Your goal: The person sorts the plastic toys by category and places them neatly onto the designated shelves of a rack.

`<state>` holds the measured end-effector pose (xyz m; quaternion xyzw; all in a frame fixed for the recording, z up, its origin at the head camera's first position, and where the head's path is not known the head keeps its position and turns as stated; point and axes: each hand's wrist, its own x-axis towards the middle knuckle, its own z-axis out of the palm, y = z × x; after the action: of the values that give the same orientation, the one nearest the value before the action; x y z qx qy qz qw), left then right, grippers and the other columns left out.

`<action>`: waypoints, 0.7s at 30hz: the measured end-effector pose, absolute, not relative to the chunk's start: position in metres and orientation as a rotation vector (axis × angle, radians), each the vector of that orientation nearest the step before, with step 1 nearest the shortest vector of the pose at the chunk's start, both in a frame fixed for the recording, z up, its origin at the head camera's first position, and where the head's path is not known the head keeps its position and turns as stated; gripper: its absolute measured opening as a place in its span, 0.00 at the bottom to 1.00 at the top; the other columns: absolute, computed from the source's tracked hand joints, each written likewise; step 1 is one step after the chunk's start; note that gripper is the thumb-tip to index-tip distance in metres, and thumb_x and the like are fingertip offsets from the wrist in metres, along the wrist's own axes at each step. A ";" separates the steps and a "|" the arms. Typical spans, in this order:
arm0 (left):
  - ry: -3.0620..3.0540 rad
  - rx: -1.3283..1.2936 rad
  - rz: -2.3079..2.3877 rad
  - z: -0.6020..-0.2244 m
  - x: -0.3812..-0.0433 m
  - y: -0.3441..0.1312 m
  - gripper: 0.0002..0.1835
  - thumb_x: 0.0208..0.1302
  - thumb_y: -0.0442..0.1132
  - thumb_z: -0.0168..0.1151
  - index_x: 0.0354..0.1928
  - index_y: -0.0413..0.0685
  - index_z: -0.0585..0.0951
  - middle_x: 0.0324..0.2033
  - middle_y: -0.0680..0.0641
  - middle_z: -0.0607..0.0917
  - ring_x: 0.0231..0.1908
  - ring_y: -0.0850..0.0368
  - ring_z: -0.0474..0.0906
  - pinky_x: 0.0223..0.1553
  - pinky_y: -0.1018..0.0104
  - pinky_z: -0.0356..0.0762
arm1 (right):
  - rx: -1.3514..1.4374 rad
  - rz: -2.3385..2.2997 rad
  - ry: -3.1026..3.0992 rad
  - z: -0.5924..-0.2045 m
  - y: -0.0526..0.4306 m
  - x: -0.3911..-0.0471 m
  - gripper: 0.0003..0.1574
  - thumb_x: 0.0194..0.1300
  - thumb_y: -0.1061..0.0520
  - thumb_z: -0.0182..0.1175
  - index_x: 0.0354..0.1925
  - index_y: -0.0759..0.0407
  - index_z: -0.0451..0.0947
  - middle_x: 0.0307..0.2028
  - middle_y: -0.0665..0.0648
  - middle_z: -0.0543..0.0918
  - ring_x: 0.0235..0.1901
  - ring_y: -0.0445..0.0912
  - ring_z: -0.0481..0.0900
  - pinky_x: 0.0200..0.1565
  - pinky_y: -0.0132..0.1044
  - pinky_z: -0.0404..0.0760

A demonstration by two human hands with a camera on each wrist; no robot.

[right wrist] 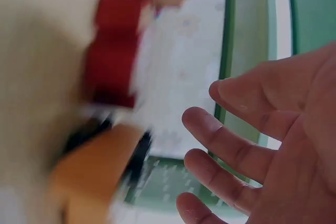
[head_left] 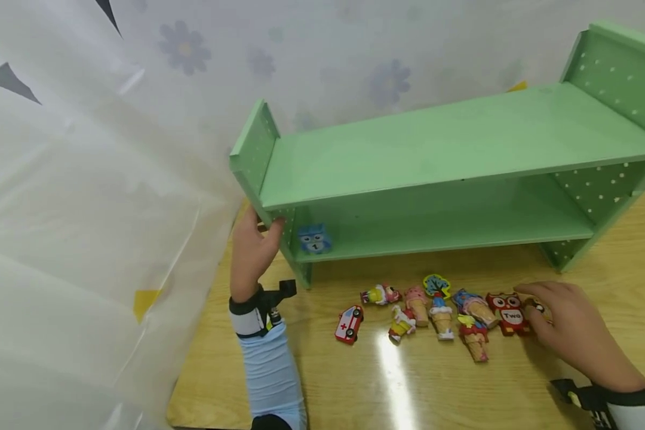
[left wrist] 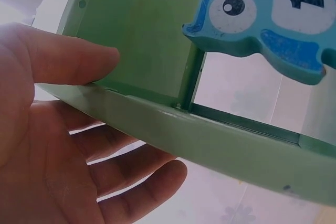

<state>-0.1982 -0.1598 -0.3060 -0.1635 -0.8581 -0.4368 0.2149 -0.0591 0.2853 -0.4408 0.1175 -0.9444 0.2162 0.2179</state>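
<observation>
Right hand (head_left: 575,328): fingers loosely extended. Brown toy (head_left: 538,309) between thumb and forefinger — contact unclear; red owl (head_left: 509,313) just beside. Left hand (head_left: 254,248) grips green shelf (head_left: 451,143) at its side; blue owl (head_left: 314,239) inside, lower board. Outer fingertips — left wrist view only.

Pale creased sheeting (head_left: 113,143) with faint flowers (head_left: 185,48) backs a glossy wood-grain table (head_left: 333,388), where a white light streak (head_left: 396,382) shines.

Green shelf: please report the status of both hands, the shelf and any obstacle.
Left hand holding green shelf at left end. Right hand spread, near red owl. Blue owl inside shelf, left end. Possible obstacle: loose toys on table in front.
</observation>
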 end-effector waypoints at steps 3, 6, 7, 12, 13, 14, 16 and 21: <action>-2.383 -0.449 -1.213 -0.297 -0.189 -0.155 0.19 0.65 0.32 0.56 0.57 0.38 0.72 0.51 0.34 0.80 0.48 0.39 0.77 0.45 0.43 0.79 | 0.285 0.566 -2.611 -0.446 0.295 -0.052 0.20 0.46 0.70 0.60 0.42 0.68 0.80 0.39 0.73 0.82 0.39 0.68 0.74 0.42 0.61 0.67; -2.378 -0.454 -1.215 -0.291 -0.182 -0.151 0.18 0.64 0.31 0.56 0.56 0.37 0.72 0.50 0.33 0.80 0.47 0.39 0.77 0.46 0.44 0.79 | 0.299 0.532 -2.603 -0.449 0.299 -0.050 0.22 0.43 0.68 0.62 0.42 0.66 0.80 0.40 0.71 0.82 0.40 0.68 0.75 0.40 0.62 0.69; -2.377 -0.452 -1.214 -0.290 -0.181 -0.151 0.18 0.64 0.31 0.55 0.56 0.37 0.73 0.50 0.33 0.80 0.47 0.39 0.77 0.46 0.43 0.79 | 0.318 0.508 -2.611 -0.449 0.298 -0.051 0.23 0.42 0.66 0.63 0.43 0.64 0.80 0.41 0.70 0.82 0.41 0.68 0.74 0.38 0.63 0.70; -2.379 -0.436 -1.223 -0.291 -0.179 -0.154 0.17 0.64 0.31 0.55 0.55 0.37 0.73 0.49 0.34 0.80 0.48 0.39 0.77 0.45 0.43 0.79 | 0.385 0.396 -2.805 -0.449 0.294 -0.062 0.34 0.41 0.59 0.69 0.52 0.58 0.76 0.50 0.68 0.78 0.49 0.69 0.69 0.35 0.73 0.69; -2.382 -0.432 -1.219 -0.291 -0.179 -0.154 0.17 0.64 0.32 0.56 0.55 0.37 0.73 0.49 0.34 0.80 0.47 0.39 0.77 0.45 0.43 0.79 | 0.384 0.382 -2.857 -0.449 0.293 -0.063 0.35 0.43 0.58 0.69 0.53 0.57 0.75 0.52 0.68 0.77 0.51 0.70 0.67 0.36 0.74 0.67; -2.385 -0.430 -1.218 -0.291 -0.179 -0.154 0.17 0.64 0.32 0.56 0.55 0.38 0.73 0.49 0.34 0.80 0.47 0.39 0.78 0.45 0.43 0.79 | 0.378 0.376 -2.905 -0.448 0.292 -0.065 0.36 0.44 0.57 0.69 0.55 0.57 0.74 0.53 0.68 0.76 0.52 0.70 0.65 0.37 0.75 0.66; -2.390 -0.437 -1.209 -0.291 -0.179 -0.154 0.18 0.64 0.32 0.56 0.56 0.38 0.73 0.49 0.34 0.81 0.46 0.40 0.78 0.45 0.44 0.79 | 0.374 0.364 -2.973 -0.448 0.291 -0.067 0.36 0.45 0.57 0.69 0.56 0.57 0.73 0.55 0.70 0.75 0.54 0.71 0.63 0.39 0.76 0.63; -2.376 -0.473 -1.199 -0.290 -0.181 -0.153 0.19 0.64 0.31 0.56 0.57 0.39 0.73 0.49 0.34 0.80 0.46 0.40 0.78 0.44 0.44 0.79 | 0.373 0.344 -3.044 -0.446 0.288 -0.068 0.36 0.49 0.58 0.66 0.59 0.59 0.71 0.56 0.72 0.73 0.56 0.72 0.61 0.42 0.76 0.62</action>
<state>-0.1811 -0.1530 -0.2903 -0.1707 -0.8579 -0.4329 0.2177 -0.0677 0.2884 -0.4460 0.1208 -0.9860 0.1115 0.0275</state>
